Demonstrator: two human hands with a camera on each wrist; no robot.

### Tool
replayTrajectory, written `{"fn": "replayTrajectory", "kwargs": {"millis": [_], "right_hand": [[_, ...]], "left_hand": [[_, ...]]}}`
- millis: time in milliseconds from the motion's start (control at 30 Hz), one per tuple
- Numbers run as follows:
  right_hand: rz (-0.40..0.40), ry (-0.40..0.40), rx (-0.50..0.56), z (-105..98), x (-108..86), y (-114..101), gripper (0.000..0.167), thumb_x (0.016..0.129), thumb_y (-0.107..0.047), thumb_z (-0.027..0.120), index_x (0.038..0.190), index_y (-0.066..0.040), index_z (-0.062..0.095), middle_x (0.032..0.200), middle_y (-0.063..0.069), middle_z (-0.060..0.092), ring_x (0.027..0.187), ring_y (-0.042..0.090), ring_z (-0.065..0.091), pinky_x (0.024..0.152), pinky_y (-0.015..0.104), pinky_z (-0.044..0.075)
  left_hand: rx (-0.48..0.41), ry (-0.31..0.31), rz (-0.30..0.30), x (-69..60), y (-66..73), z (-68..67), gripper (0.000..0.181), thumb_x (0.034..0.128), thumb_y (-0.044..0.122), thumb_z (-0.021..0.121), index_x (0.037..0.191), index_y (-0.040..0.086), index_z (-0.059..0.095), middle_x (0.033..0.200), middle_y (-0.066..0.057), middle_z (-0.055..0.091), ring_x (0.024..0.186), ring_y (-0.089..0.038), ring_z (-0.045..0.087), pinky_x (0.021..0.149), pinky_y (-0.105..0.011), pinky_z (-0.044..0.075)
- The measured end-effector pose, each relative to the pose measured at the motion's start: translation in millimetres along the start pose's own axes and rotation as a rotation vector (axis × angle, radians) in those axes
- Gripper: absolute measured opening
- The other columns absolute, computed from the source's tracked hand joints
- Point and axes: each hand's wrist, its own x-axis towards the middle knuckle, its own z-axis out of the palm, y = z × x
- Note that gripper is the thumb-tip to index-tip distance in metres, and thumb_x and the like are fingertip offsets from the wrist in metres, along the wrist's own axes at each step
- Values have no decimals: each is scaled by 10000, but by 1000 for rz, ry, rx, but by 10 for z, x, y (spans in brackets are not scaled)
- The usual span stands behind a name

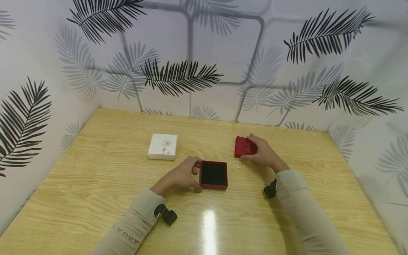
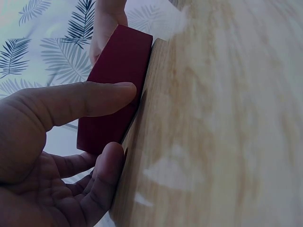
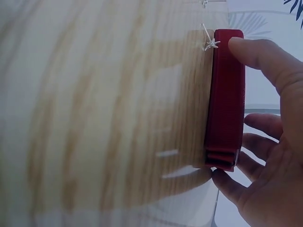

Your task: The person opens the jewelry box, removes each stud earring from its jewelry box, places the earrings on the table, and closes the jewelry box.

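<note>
An uncovered red box base [image 1: 214, 187] with a black lining sits mid-table. My left hand [image 1: 184, 174] holds it at its left side, the thumb [image 2: 111, 97] against the red wall. Farther right, my right hand [image 1: 262, 152] grips a red box lid [image 1: 242, 147] with gold lettering, lying on the table. In the right wrist view the thumb [image 3: 251, 52] rests on the lid's side [image 3: 227, 94], and the other fingers reach around its far side. Just in front of the lid lie small silvery earrings; one starfish-shaped earring [image 3: 211, 44] shows clearly.
A white box [image 1: 162, 146] with a flower drawing stands on the wooden table [image 1: 95, 184], left of the red base. Behind the table's far edge rises a wall covering [image 1: 210, 46] with leaf patterns. Light glares off the tabletop near the front.
</note>
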Motion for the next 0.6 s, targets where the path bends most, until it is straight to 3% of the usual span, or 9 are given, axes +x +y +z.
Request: {"fn": "replayTrajectory", "kwargs": {"millis": [367,600], "right_hand": [[-52,17,-5,3,4,14,758,796,-177,833,1423,63,482,1490,320,441,1414,506,371,1154,618,330],[-18,23,9,2,18,22,763,792,-204,846,1427,29,494,1454,265,507,1334,442,471,1101,578,412]], "left_hand": [[-1,5,-5,-13,19,-4,926,663,60,901,1451,49,416,1328,-88,475,1095,-207,496,980,-396,475],[-5,0,-3,-8,14,-4,937,665,57,901,1460,48,406,1333,-94,469,1096,-214,493,981,-395,472]]}}
